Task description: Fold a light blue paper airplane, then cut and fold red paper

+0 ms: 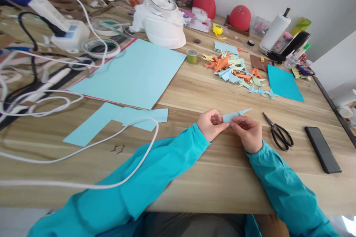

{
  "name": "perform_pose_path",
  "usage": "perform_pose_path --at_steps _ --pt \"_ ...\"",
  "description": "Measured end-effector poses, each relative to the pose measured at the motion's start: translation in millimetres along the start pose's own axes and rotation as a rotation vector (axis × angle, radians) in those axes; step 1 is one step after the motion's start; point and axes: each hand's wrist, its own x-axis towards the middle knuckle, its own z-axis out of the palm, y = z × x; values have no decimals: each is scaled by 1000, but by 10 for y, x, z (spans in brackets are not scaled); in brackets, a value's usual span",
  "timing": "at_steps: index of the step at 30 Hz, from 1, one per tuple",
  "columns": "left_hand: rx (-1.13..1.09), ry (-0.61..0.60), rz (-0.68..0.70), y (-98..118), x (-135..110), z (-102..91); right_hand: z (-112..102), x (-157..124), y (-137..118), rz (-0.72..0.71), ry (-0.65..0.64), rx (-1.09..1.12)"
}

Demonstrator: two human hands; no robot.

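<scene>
A small folded piece of light blue paper (231, 116) is held just above the table between both hands. My left hand (212, 124) pinches its left end between thumb and fingers. Thumb and fingers of my right hand (248, 132) close on its lower edge, and a thin pointed tip sticks out above them to the right. Black-handled scissors (280, 135) lie beside my right hand with the blades pointing away. Beyond my hands is a pile of folded paper shapes (232, 68) in orange, light blue and pale green.
Light blue paper strips (94, 124) and a large light blue sheet (136, 72) lie at left. A white cable (133, 183) loops across my left sleeve. A phone (322, 150) lies at right, a bright blue paper stack (285, 83) behind it. A thread spool (192, 56) stands near the pile.
</scene>
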Motion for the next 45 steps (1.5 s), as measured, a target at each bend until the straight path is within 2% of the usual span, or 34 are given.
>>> perform_pose_path --at_steps 7,13,29,37,45 --pt "63 -10 14 -10 2 -10 12 -5 0 -8 -35 -22" --pt "3 -35 -6 10 2 -20 -14 15 27 19 -45 19" --pt "-107 -12 -60 -4 16 -16 -37 21 45 32 -17 26" --pt "-42 -4 6 -9 15 -12 -34 20 47 33 -62 55" --pt "-33 17 13 4 13 -27 -31 18 53 38 -61 40"
